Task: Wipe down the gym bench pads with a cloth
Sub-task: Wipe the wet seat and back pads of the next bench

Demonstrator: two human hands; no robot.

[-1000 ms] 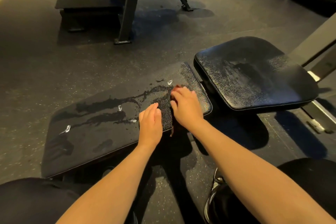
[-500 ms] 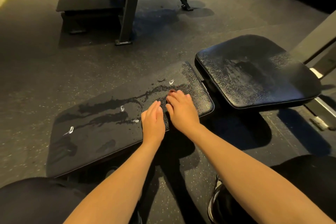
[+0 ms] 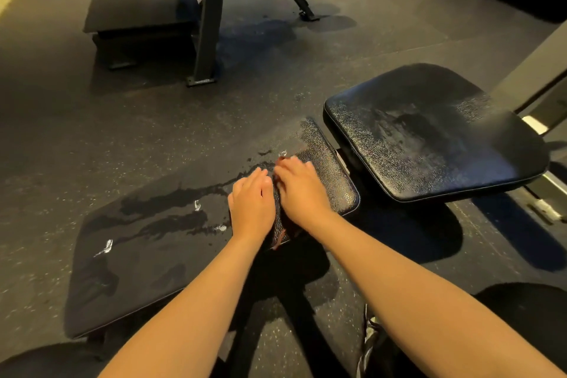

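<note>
A long black bench pad [image 3: 153,248] lies in front of me, streaked with wet patches and a few white foam spots. A second, shorter black seat pad [image 3: 429,132] sits to its right, also damp. Both my hands press flat on the long pad's right part, side by side. My left hand [image 3: 251,205] and my right hand [image 3: 302,190] rest on a dark reddish cloth [image 3: 280,235], which is mostly hidden beneath them; only a corner shows at the pad's near edge.
Dark rubber floor surrounds the bench. A black machine frame [image 3: 208,24] and a platform [image 3: 138,9] stand behind. A metal bench frame [image 3: 549,193] sticks out at the right. My knees and a shoe [image 3: 372,344] are at the bottom.
Both hands have slid a little to the left along the long pad, staying together and flat on the cloth.
</note>
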